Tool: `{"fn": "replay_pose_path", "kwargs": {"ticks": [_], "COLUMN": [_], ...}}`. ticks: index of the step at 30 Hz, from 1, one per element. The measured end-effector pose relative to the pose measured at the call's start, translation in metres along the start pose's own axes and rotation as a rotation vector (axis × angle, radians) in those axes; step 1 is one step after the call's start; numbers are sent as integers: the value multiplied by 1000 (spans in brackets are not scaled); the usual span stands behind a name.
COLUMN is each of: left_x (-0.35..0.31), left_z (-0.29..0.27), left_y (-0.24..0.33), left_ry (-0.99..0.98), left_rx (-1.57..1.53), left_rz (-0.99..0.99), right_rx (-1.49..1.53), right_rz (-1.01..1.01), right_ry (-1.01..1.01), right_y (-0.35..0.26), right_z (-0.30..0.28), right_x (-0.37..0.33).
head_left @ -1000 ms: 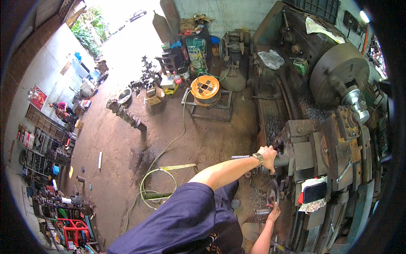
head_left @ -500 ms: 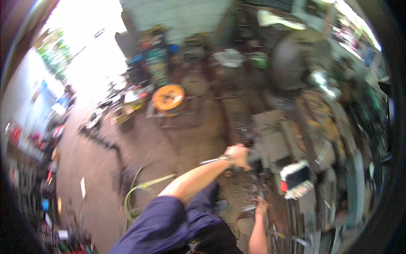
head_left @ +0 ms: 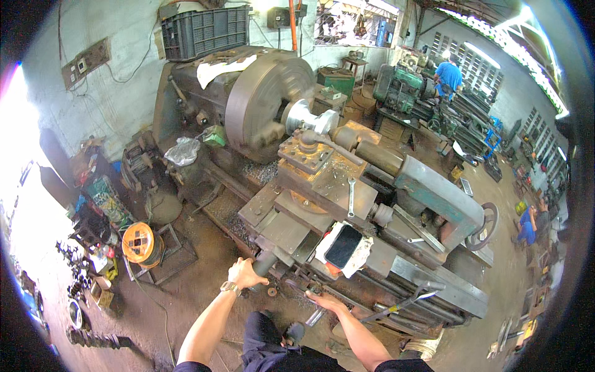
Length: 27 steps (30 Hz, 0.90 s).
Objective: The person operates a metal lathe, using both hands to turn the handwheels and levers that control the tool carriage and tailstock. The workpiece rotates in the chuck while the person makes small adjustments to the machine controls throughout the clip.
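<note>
A large metal lathe fills the middle, its big round chuck blurred as if spinning, with a shiny silver workpiece at its centre. My left hand, a watch on its wrist, is closed round a thick dark cylindrical handle at the front of the carriage. My right hand is closed at the rim of a dark handwheel, low on the lathe's near side; its fingertips are partly hidden. The tool post stands beside the workpiece. Behind it lies a wrench on the slide.
A phone lies on a white cloth on the carriage. The tailstock has a handwheel. An orange spool stands on the left. A person in blue is by a green machine far right; another person is farther right.
The view has swung right, bringing the lathe to the middle, and the blur has cleared. Both hands now appear farther left in the picture, still at the lathe's front.
</note>
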State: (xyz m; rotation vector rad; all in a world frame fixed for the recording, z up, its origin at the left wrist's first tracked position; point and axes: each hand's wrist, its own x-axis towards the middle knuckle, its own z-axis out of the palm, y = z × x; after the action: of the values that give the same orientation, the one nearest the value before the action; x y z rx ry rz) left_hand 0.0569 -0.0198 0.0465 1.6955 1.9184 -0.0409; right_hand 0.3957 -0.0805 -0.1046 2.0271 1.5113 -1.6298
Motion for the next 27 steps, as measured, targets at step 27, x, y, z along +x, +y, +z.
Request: {"fn": "replay_pose_path", "kwargs": {"ticks": [27], "left_x": [1], "left_z": [5], "left_y": [0], "left_ry": [8], "left_rx": [57], "left_rz": [-13], "right_rx": [28], "right_rz": [-104], "right_ry": [216], "right_y": [-25], "right_z": [6], "right_x": [-5]}}
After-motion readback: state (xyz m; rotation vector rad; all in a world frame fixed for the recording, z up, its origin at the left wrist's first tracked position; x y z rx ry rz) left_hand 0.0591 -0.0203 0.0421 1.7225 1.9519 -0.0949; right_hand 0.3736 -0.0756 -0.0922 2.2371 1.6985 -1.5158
